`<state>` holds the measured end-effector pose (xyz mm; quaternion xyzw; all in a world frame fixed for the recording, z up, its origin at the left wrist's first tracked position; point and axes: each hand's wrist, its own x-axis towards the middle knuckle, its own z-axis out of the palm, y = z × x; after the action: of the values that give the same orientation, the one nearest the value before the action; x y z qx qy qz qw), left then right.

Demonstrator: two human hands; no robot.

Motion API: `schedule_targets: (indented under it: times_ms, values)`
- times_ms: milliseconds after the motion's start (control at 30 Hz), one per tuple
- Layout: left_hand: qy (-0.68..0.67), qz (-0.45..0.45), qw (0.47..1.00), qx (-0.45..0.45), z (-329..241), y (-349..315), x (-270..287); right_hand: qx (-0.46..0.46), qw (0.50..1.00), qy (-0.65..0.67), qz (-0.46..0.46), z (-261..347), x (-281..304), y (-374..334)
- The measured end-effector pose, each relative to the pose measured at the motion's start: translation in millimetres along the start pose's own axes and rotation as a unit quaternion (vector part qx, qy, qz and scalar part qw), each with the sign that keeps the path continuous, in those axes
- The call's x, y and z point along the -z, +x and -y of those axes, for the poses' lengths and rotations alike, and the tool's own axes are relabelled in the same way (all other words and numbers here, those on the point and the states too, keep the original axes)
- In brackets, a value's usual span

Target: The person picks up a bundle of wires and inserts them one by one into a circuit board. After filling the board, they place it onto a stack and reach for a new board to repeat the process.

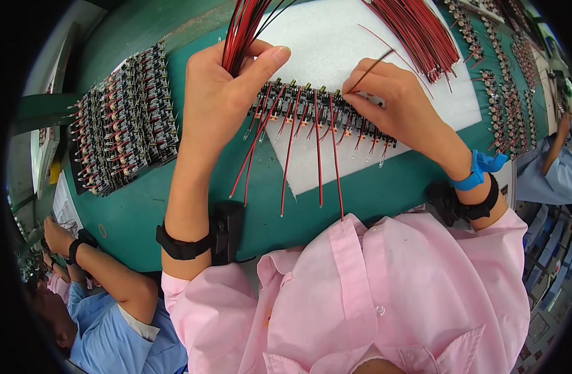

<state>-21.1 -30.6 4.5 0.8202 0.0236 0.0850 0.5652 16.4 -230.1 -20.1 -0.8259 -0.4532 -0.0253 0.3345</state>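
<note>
A thick bundle of red and black wires [241,37] is gripped in my left hand [227,93], its thumb stretched over the top. My right hand [392,93] pinches a single red-and-black wire [372,70] between thumb and forefinger, close above a row of small circuit boards [311,106]. The row lies on a white foam sheet [311,165], between both hands. Several long red-and-black wires [319,162] hang from the row toward me. Short clear-tipped parts stick out along its near edge.
A stack of assembled circuit boards [127,124] stands on the green table [248,181] at left. More loose wires [420,37] lie on the foam at the far right. Strips of small boards [504,81] run along the right side. People in blue sit at both sides.
</note>
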Motion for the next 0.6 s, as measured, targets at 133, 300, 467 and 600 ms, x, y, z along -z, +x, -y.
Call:
schedule_targets:
  times_ms: [133, 300, 467, 600]
  values:
    - [-0.013, -0.007, 1.0, 0.001, 4.5, 1.8, -0.6, 0.013, 1.0, -0.026, 0.008, 2.3, 0.6, -3.5]
    - [-0.083, -0.002, 0.995, 0.052, 1.2, -0.6, 6.9, 0.051, 0.995, -0.085, 0.007, 10.1, 2.2, -3.7]
    - [-0.458, 0.153, 0.869, 0.106, 17.1, 11.4, 19.8, 0.022, 1.0, -0.016, 0.001, 4.7, 13.0, 8.2]
    - [-0.499, 0.0, 0.856, 0.132, 7.6, 7.8, 8.7, -0.055, 0.996, 0.07, 0.014, 23.5, 27.5, 46.1]
